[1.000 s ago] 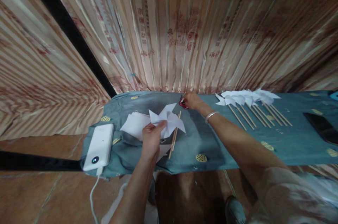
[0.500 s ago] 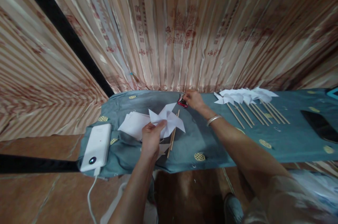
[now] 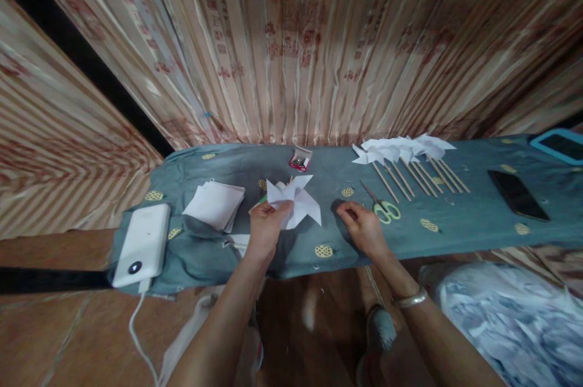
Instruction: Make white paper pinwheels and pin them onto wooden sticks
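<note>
Striped, red-printed curtains (image 3: 291,95) hang behind a cloth-covered table (image 3: 473,223) above brown tiled floor (image 3: 31,332)

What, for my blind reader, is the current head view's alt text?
Left hand holding a paper pinwheel over a patterned cloth; right hand pinched near scissors. Stacked paper lies left, a red box behind, a row of pinwheels on sticks right.

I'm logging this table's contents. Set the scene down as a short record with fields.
Left hand: holds a white paper pinwheel
Right hand: fingers pinched near the scissors; anything between them is too small to tell
Left side: paper stack, white device
Back: small open red box
Right side: pinwheels on sticks, dark phone
</note>
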Demonstrator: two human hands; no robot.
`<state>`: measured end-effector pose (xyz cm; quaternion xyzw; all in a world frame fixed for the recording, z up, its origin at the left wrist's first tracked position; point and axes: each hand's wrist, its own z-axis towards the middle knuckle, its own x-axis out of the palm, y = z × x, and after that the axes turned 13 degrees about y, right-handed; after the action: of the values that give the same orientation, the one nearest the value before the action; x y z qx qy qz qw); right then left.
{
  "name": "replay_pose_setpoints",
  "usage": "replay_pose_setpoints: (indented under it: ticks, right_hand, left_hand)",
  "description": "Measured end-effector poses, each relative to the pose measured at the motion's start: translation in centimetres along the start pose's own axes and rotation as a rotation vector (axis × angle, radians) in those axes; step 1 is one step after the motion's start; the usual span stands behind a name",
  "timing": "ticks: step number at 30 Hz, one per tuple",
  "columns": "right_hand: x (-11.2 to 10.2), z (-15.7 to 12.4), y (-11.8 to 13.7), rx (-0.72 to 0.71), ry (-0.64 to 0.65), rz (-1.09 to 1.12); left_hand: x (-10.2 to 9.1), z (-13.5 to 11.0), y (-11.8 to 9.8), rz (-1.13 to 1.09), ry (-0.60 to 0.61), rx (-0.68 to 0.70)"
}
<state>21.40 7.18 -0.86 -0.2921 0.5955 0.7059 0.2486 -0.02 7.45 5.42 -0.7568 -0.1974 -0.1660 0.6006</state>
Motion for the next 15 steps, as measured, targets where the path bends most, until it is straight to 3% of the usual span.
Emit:
replay_pose_setpoints:
  ticks: [15]
  right_hand:
    - [-0.2, -0.6, -0.6, -0.097, 0.062, -0.057]
  left_hand:
    - [2.6, 1.3, 3.2, 0.11, 0.059, -0.005]
